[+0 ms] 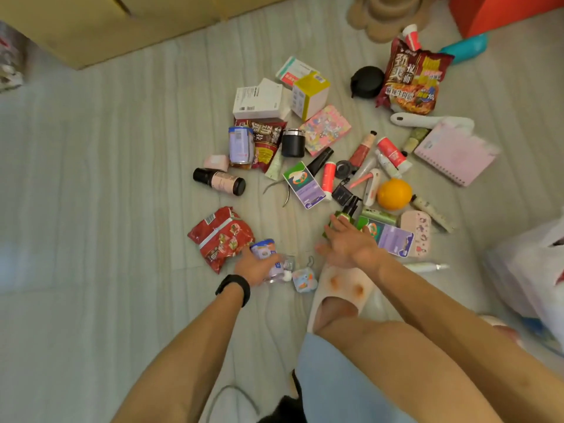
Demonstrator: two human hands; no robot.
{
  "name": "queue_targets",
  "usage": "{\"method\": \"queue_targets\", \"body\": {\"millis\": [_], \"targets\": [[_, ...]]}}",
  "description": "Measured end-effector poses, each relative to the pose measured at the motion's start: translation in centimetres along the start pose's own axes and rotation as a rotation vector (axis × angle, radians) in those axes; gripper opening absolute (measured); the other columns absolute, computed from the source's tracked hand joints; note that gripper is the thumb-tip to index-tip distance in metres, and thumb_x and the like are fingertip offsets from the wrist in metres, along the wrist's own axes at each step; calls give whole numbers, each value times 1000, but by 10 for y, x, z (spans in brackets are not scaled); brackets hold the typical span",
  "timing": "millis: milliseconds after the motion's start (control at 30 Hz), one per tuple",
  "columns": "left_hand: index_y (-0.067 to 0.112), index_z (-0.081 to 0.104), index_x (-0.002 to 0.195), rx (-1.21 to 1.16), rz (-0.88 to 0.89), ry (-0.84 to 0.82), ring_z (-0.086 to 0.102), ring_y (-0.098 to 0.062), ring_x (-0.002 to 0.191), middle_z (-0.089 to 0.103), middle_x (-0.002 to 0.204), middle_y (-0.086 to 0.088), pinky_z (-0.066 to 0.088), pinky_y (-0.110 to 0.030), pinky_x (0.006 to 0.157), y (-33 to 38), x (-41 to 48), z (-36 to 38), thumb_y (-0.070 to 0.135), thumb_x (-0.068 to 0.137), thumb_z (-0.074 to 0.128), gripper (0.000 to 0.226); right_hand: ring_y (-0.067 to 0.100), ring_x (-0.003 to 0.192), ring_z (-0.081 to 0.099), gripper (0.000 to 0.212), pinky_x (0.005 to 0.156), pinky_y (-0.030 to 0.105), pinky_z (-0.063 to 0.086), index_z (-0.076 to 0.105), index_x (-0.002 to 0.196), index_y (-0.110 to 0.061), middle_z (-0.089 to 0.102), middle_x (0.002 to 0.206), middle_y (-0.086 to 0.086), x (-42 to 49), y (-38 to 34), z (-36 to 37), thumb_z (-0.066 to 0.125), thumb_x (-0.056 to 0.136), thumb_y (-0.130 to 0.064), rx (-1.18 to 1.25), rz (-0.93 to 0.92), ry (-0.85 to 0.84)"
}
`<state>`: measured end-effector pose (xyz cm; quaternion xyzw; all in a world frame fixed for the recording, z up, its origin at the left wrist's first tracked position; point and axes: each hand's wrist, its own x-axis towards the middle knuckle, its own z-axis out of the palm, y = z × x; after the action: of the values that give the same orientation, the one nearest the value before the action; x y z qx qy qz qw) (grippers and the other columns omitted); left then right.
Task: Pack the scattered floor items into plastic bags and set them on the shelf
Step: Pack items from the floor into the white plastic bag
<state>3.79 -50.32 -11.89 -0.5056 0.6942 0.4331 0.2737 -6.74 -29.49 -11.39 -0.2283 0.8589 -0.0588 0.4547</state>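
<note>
Many small items lie scattered on the pale floor. My left hand (pixel 255 267) grips a lavender can (pixel 265 250) lying beside a red snack bag (pixel 221 236). My right hand (pixel 348 244) hovers open with fingers spread, its fingertips over a green pump bottle (pixel 346 213); whether they touch it is unclear. Next to that bottle lies a purple-and-green card pack (pixel 389 236). An orange (pixel 394 193), tubes, boxes and a pink notebook (pixel 454 154) lie farther out. A white plastic bag (pixel 531 270) sits at the right edge.
A dark noodle packet (pixel 410 77) and a black round pouch (pixel 367 81) lie at the back right. White and yellow boxes (pixel 283 93) sit mid-back. Wooden furniture (pixel 91 25) stands back left. A pale slipper (pixel 338 291) on a foot rests below my right hand.
</note>
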Motion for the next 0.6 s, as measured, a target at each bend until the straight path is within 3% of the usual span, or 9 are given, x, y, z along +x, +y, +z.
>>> {"method": "queue_targets", "body": {"millis": [67, 167, 233, 300, 367, 467, 533, 600], "targets": [[13, 57, 115, -263, -80, -40, 66, -21, 82, 68, 97, -7, 55, -31, 69, 17, -11, 0, 42, 72, 81, 57, 26, 149, 16, 90, 116, 50, 23, 17, 156, -24, 14, 163, 6, -7, -10, -7, 41, 86, -76, 99, -7, 10], [12, 66, 118, -564, -132, -312, 67, -21, 84, 72, 95, -9, 56, -33, 76, 40, -17, 3, 51, 80, 71, 55, 27, 133, 46, 103, 106, 38, 41, 20, 153, -38, 43, 151, 4, -22, -30, -21, 66, 69, -77, 506, -109, 24], [15, 68, 119, -577, -84, -441, 66, -20, 97, 72, 105, -9, 52, -35, 91, 54, -18, 8, 63, 85, 59, 60, 20, 122, 55, 98, 99, 32, 45, 27, 149, -40, 54, 141, 0, -29, -42, -27, 74, 68, -67, 643, -181, 94], [20, 69, 117, -422, -41, -461, 66, -20, 105, 73, 108, -7, 48, -37, 100, 67, -19, 13, 74, 87, 43, 67, 18, 106, 62, 81, 84, 26, 47, 38, 142, -36, 65, 121, -3, -31, -45, -33, 73, 74, -60, 658, -176, 259], [21, 68, 113, -205, 40, -395, 69, -23, 100, 75, 103, -7, 50, -36, 95, 82, -19, 7, 73, 92, 32, 66, 20, 94, 64, 64, 73, 28, 45, 44, 133, -32, 70, 103, -1, -31, -38, -40, 68, 79, -56, 660, -121, 399], [16, 66, 107, 61, 217, -218, 68, -22, 94, 73, 109, -5, 46, -34, 85, 104, 6, -15, 47, 97, 48, 38, 29, 89, 64, 58, 65, 31, 39, 42, 132, -29, 69, 95, 5, -29, -15, -50, 60, 81, -49, 505, -56, 529], [15, 65, 106, 226, 349, 8, 63, -24, 98, 69, 115, -7, 46, -33, 85, 123, 35, -35, 38, 93, 59, 27, 30, 88, 62, 60, 63, 31, 39, 39, 135, -28, 66, 98, 6, -28, 3, -56, 57, 81, -46, 348, -7, 561], [15, 59, 118, 321, 425, 238, 58, -28, 107, 61, 122, -9, 47, -34, 89, 149, 57, -53, 39, 88, 64, 38, 29, 89, 60, 61, 63, 31, 41, 37, 135, -28, 61, 98, 6, -26, 16, -58, 56, 82, -49, 221, 53, 521]]}}
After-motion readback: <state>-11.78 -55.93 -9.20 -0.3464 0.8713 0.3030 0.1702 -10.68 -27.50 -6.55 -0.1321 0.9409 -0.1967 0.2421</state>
